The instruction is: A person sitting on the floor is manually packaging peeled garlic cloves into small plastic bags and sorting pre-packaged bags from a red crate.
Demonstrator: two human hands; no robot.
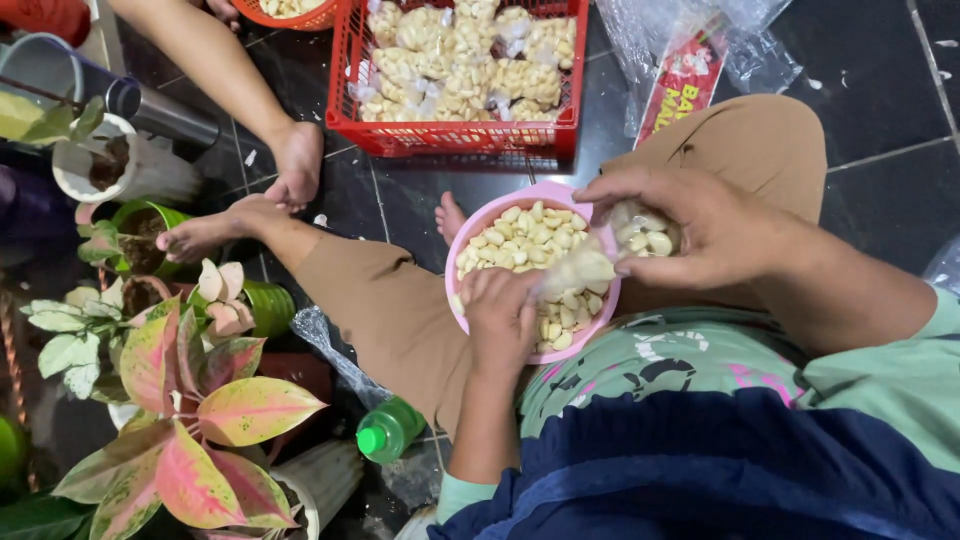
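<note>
Right hand (700, 225): fingers curled tight around a small clear plastic bag (640, 232) part-filled with peeled garlic cloves, the bag's loose mouth trailing down and left toward the other hand. Left hand (500, 318): fingers bent down into the heap of cloves (520, 240), knuckles up, fingertips hidden among them; cannot tell whether they pinch any or only rest there. Both hands sit over a round pink bowl (470, 232), well filled with the pale cloves and resting on the person's lap between tan trouser legs (380, 300). Right hand hangs over the bowl's upper right rim, left hand over its lower left part. Beyond the bowl, on the dark tiled floor (880, 90), a red plastic crate (460, 135) holds many filled and closed clear bags of cloves. An orange basket (290, 15) just shows at the top edge, left of the crate. Another person's bare foot (298, 160) is near the crate's left side. A green-capped bottle (388, 430) lies by the left knee. Potted plants with pink-and-green leaves (190, 400) crowd the left side.
</note>
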